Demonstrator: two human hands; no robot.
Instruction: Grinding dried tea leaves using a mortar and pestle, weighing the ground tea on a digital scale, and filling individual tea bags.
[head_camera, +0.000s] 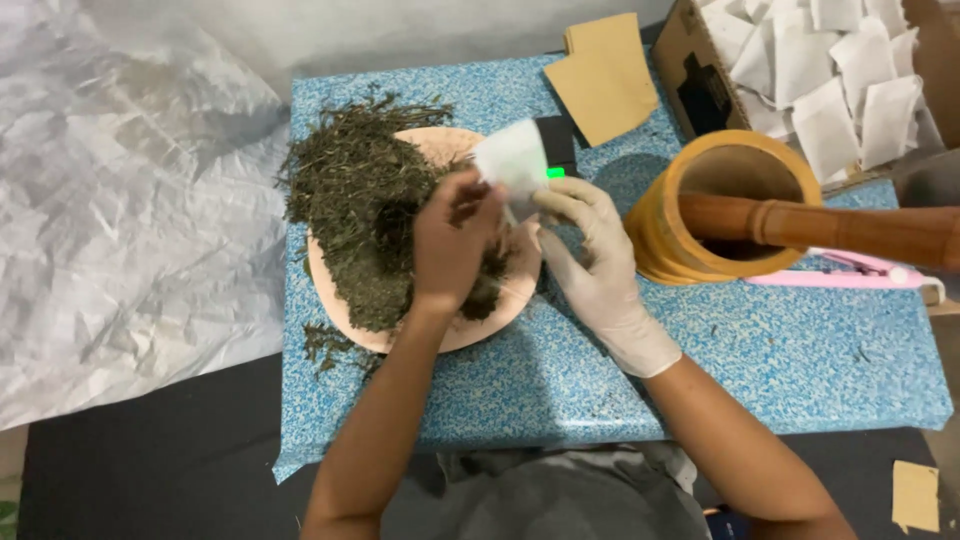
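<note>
A heap of dried green herbs (350, 205) lies on a round pale pink plate (440, 145) on a blue speckled table (780, 360). My bare left hand (450, 245) hovers over the plate with fingers pinched at the mouth of a small white paper sachet (512, 160). My right hand (595, 265), in a white glove, grips that sachet from the right side and holds it upright above the plate's right edge. Whether herbs are between my left fingers is hidden.
A wooden mortar (725, 200) with a long pestle (840, 228) stands to the right, a pink flat tool (850, 272) behind it. A cardboard box (690, 70) of several white sachets (830, 70) sits at the back right, brown paper envelopes (605, 75) beside it. Crumpled plastic sheet (120, 200) covers the left.
</note>
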